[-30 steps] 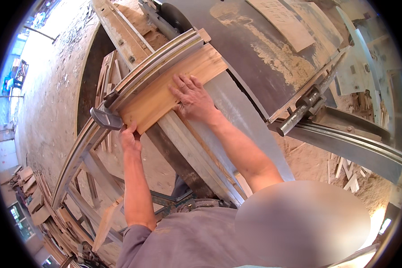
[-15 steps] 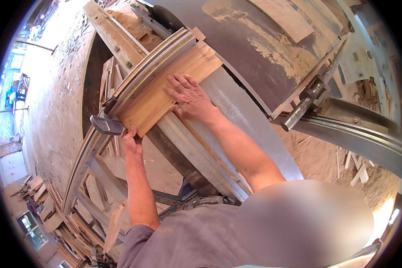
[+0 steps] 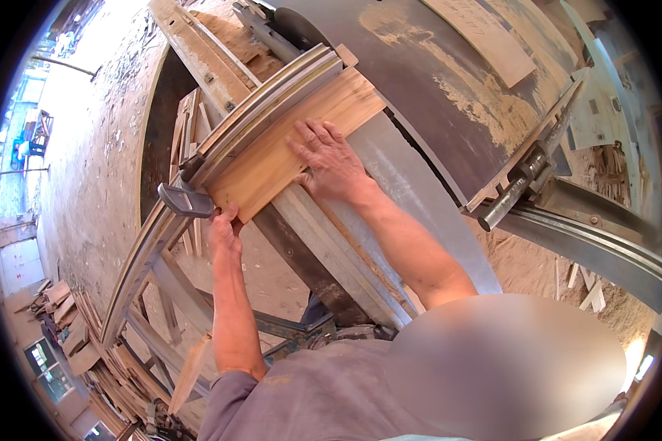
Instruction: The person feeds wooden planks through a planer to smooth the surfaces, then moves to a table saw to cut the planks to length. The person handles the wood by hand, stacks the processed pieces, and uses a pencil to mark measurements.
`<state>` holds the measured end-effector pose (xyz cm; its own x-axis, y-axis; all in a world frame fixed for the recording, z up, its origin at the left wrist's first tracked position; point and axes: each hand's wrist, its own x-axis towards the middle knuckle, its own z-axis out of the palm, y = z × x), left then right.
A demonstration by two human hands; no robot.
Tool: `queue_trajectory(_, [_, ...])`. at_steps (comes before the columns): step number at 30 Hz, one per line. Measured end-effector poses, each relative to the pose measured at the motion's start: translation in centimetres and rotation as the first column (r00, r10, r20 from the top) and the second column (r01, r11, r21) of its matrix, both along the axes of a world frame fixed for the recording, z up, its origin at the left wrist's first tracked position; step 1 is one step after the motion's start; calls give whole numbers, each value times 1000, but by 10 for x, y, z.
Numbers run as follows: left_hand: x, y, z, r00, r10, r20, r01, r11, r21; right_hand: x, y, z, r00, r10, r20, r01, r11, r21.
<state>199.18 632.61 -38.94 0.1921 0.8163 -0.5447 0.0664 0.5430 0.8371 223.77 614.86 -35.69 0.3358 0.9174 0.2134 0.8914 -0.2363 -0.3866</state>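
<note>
A flat, pale wooden board [image 3: 272, 173] lies along a metal fence [image 3: 268, 110], across the grey metal sliding table of a saw. My left hand [image 3: 225, 229] grips the board's near left end, thumb on top; its other fingers are partly hidden. Right beside that hand, a dark flip stop [image 3: 187, 201] sits on the fence rail. Palm down, my right hand [image 3: 329, 163] rests across the middle of the board, fingers stretched and a little apart on its face, thumb at its near edge.
Beyond the board spreads a dark saw table [image 3: 419, 95] strewn with sawdust, a thin wooden panel [image 3: 485, 40] on it. A metal bar with a clamp [image 3: 515, 187] juts out at right. Scrap wood [image 3: 77, 334] is heaped at lower left.
The whole view has shifted slightly, so the scene sits a little further right. Both hands and the board keep about the same place against the fence.
</note>
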Motion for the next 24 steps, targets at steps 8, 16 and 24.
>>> queue_trajectory(8, [47, -67, 52, 854, 88, -513, 384, 561, 734, 11, 24, -4, 1000, 4, -29, -5, 1000, -28])
queue_trajectory(16, [177, 64, 87, 485, -19, -874, 864, 167, 475, 19, 50, 2, 999, 25, -19, -26, 998, -52])
queue_trajectory(24, [213, 105, 93, 191, -76, -979, 965, 196, 173, 31, 79, -3, 999, 9, -48, -12, 998, -59])
